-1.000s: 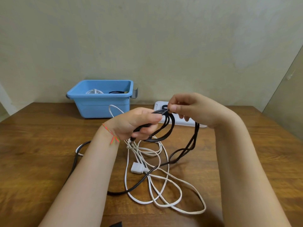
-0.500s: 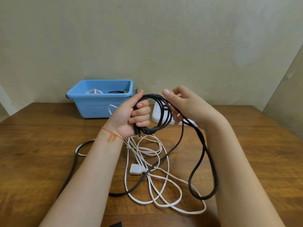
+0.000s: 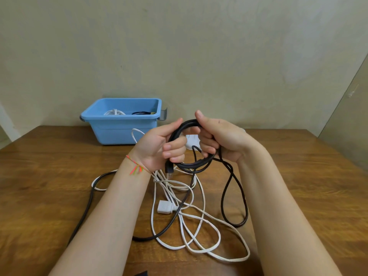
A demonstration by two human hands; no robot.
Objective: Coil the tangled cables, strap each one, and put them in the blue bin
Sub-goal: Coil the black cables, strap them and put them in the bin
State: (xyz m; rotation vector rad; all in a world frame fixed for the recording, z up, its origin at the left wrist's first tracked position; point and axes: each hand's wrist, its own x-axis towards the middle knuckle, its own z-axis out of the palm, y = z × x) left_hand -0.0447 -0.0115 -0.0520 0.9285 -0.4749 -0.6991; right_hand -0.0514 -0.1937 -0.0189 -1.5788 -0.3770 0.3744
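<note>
A person's two hands are holding a black cable (image 3: 191,166) above a wooden tabletop (image 3: 49,176) — the left hand (image 3: 159,146) is curling its fingers around the left side of the coiled loops, with the cable's plug end poking out just below its fist, while the right hand (image 3: 217,140) is gripping the loops' right side, thumb pressing over the top. From under the right hand a long uncoiled loop of the same black cable is hanging down to the tabletop, and another stretch is trailing beneath the left forearm toward the near left edge. Directly below both hands a white cable (image 3: 199,232) is lying tangled on the wood, its flat white connector (image 3: 164,207) resting beneath the left hand. Beyond the left hand, against the wall, the blue bin (image 3: 119,132) is standing with a white coil and a dark coil showing inside. A thin thread bracelet (image 3: 136,168) — pink, orange and green — is circling the left wrist.
</note>
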